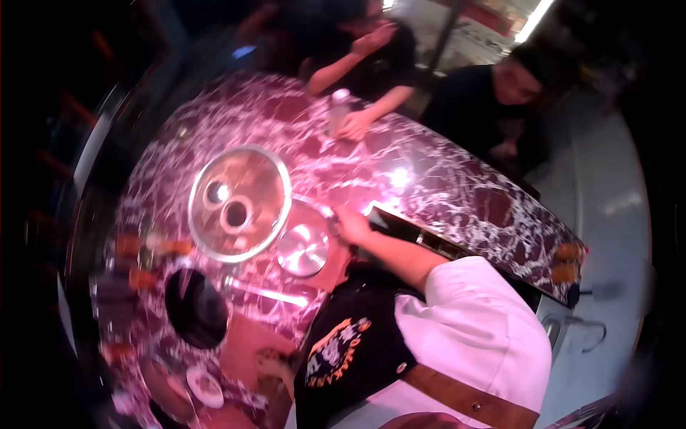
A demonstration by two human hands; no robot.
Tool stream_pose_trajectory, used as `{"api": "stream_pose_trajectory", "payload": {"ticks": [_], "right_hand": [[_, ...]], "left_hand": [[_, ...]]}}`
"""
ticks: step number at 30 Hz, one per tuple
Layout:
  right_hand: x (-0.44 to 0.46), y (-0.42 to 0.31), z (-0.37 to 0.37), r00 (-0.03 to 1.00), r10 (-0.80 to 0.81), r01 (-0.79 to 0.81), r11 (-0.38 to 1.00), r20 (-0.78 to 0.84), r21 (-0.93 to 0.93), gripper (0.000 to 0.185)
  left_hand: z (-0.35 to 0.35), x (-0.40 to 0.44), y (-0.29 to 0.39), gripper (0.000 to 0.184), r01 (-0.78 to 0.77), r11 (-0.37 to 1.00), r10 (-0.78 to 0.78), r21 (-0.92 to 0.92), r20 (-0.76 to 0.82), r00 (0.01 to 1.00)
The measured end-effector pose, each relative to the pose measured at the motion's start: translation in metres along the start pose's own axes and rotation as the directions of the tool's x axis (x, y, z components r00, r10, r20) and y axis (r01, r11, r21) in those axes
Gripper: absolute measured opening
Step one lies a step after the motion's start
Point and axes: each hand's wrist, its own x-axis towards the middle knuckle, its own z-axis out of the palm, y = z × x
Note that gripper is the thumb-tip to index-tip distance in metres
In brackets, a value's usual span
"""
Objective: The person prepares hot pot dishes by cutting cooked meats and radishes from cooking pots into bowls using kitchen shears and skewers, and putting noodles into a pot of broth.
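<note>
Right hand (350,226) is reaching beside a round metal dish (303,249) near an edge of the veined tabletop (457,175); its grip and the blurred left hand's (276,367) are eluding me.

Dk-red, white-veined marble-look counter (457,182), pinkish lighting, bright strip lt (534,21) top R, bkgd mostly dk.

We see countertop (443,186), glossy, smooth, veined like polished marble, throwing back glare; large round bowl (261,189), bright metal at rim; small round pan (303,252), shiny metal with streaked highlights; apron (364,307), matt black cloth; sleeve (479,307), white matt cloth, softly creased; brown strap (457,392), smooth, perhaps leather, though blur keeps us unsure.
</note>
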Motion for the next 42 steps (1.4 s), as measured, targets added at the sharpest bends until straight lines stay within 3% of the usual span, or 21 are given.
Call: {"api": "stream_pose_trajectory", "payload": {"ticks": [1,2,4,6,7,9,11,13,17,21,26,29,33,35,38,40,42], "right_hand": [[0.012,0.027,0.031,0.999,0.039,-0.038,0.998,0.011,-0.049,0.061],[0.011,0.019,0.02,0.983,0.117,-0.123,0.992,0.145,0.035,0.065],[0.013,0.018,0.016,0.998,-0.02,0.015,0.996,0.057,0.083,0.063],[0.036,0.016,0.01,0.993,-0.087,0.078,0.991,0.081,0.111,0.06],[0.047,0.005,0.001,0.991,-0.084,0.072,0.99,0.108,0.118,0.058],[0.085,-0.038,-0.022,0.984,-0.163,0.166,0.986,0.076,-0.033,0.052],[0.145,-0.065,-0.023,0.962,-0.243,0.253,0.965,0.125,-0.065,0.05],[0.208,-0.095,-0.015,0.936,-0.274,0.325,0.914,0.221,-0.243,0.051],[0.285,-0.161,0.0,0.908,-0.219,0.36,0.844,0.358,-0.397,0.053],[0.32,-0.192,0.014,0.881,-0.166,0.385,0.794,0.442,-0.47,0.056],[0.337,-0.185,0.044,0.844,-0.16,0.441,0.75,0.512,-0.493,0.051],[0.329,-0.167,0.035,0.838,-0.186,0.439,0.789,0.513,-0.431,0.047],[0.306,-0.148,0.004,0.899,-0.228,0.365,0.861,0.374,-0.354,0.047],[0.295,-0.141,-0.008,0.907,-0.257,0.346,0.906,0.334,-0.243,0.049],[0.282,-0.126,-0.02,0.909,-0.3,0.36,0.915,0.29,-0.18,0.048],[0.269,-0.123,-0.034,0.896,-0.356,0.393,0.914,0.265,-0.104,0.05],[0.257,-0.117,-0.042,0.898,-0.375,0.404,0.91,0.232,-0.091,0.05]], "left_hand": [[0.008,-0.008,0.008,0.027,-0.015,0.999,0.016,0.029,-0.029,0.999],[0.035,-0.036,0.033,0.024,-0.019,0.997,0.025,0.077,-0.072,0.997],[0.066,-0.086,0.072,0.02,-0.012,0.993,0.033,0.12,-0.174,0.984],[0.059,-0.073,0.058,0.018,-0.089,0.996,0.087,-0.008,-0.119,0.989],[0.056,-0.073,0.059,0.018,-0.098,0.995,0.093,-0.017,-0.171,0.981],[0.059,-0.073,0.057,0.018,-0.111,0.994,0.113,0.024,-0.074,0.991],[0.07,-0.084,0.07,0.017,-0.103,0.994,0.105,0.026,-0.114,0.988],[0.071,-0.089,0.072,0.016,-0.093,0.995,0.095,0.022,-0.146,0.985],[0.068,-0.103,0.06,0.014,-0.133,0.991,0.135,0.026,-0.223,0.965],[0.075,-0.15,0.059,0.013,-0.095,0.986,0.139,0.137,-0.356,0.924],[0.09,-0.177,0.05,0.012,-0.068,0.982,0.128,0.174,-0.367,0.921],[0.107,-0.172,0.063,0.015,-0.04,0.973,0.113,0.226,-0.32,0.941],[0.134,-0.136,0.086,0.018,-0.126,0.944,0.176,0.306,-0.142,0.974],[0.147,-0.105,0.092,0.018,-0.204,0.922,0.217,0.33,-0.002,0.976],[0.209,-0.094,0.142,0.018,-0.24,0.909,0.228,0.339,0.077,0.971],[0.234,-0.083,0.153,0.019,-0.378,0.825,0.325,0.42,0.194,0.925],[0.254,-0.075,0.165,0.019,-0.326,0.875,0.233,0.359,0.277,0.932]]}}
